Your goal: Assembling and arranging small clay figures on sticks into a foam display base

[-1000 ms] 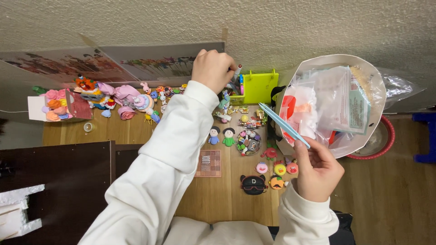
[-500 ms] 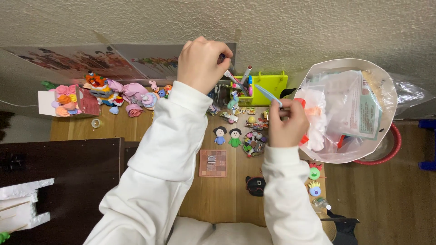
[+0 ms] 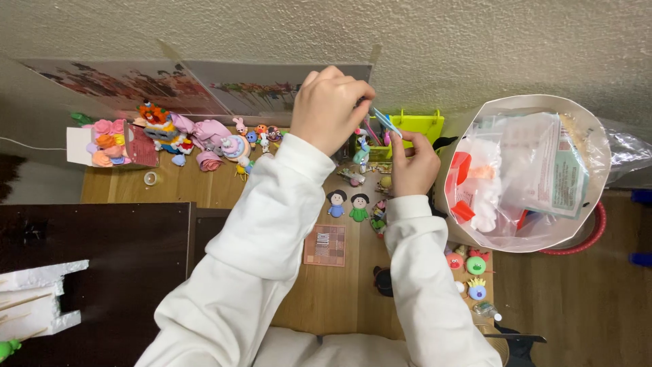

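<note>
The wooden table (image 3: pixel 204 190) ends at the wall at the top of the view; its far strip is crowded with clay flowers and figures (image 3: pixel 204 139), while the middle board near the small pink square card (image 3: pixel 325 245) lies open. To the right, a wide white bag (image 3: pixel 536 170) full of wrappers stands just beside the table's edge. Both hands meet above the yellow-green bin (image 3: pixel 415 126) by the wall. The left hand (image 3: pixel 329 109) is curled shut, its fingers pinching the upper end of a thin blue stick (image 3: pixel 386 122). The right hand (image 3: pixel 413 162) closes its fingers on the lower end. The stick's long axis runs diagonally, upper left to lower right. Its tips are hidden by the fingers, and the sleeves cover part of the table.
</note>
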